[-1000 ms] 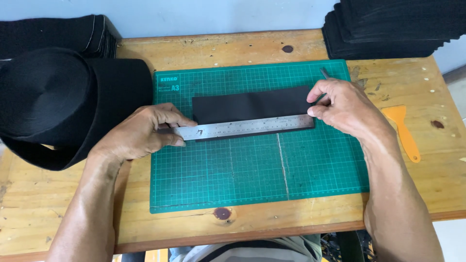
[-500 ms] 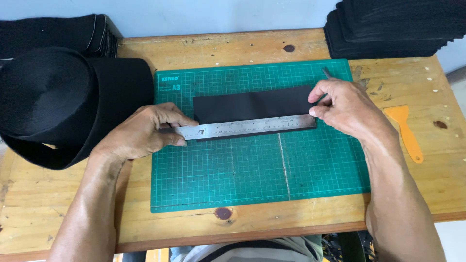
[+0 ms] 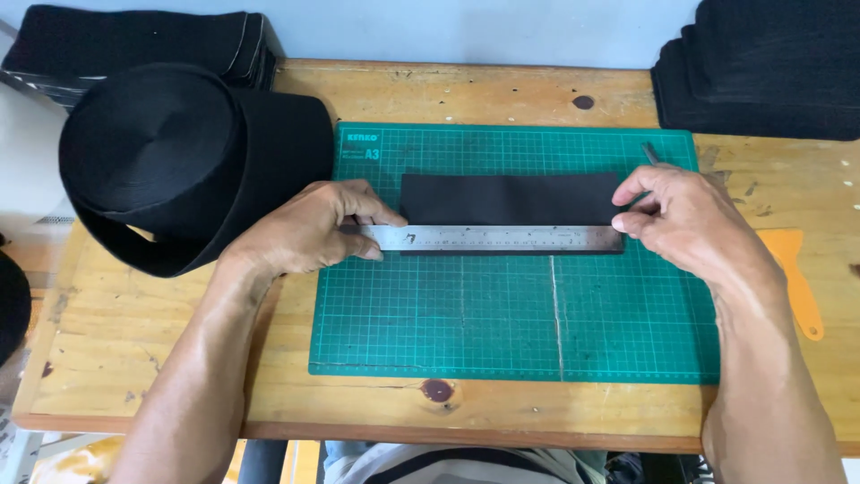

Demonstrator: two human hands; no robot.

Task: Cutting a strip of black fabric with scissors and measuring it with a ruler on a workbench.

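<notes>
Bench (image 3: 502, 94) of worn pale wood carried a green gridded cutting mat (image 3: 520, 305). On the mat lay a flat black rectangular strip of fabric (image 3: 511, 197), with a steel ruler (image 3: 497, 237) across its lower edge. The left hand (image 3: 300, 229) pinched the ruler's end at 9 o'clock; the right hand (image 3: 690, 220) pinched the strip's end at 3 o'clock, hiding most of a thin dark tool (image 3: 649, 154). A large black roll of webbing (image 3: 170, 161) sat at 10 o'clock, stacked black pieces (image 3: 761, 72) at 2 o'clock, cut off, and an orange plastic scraper (image 3: 793, 269) at 3 o'clock.

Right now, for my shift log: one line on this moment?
left hand: on ruler | right hand: ruler end | ruler: across black strip | mat: under
</notes>
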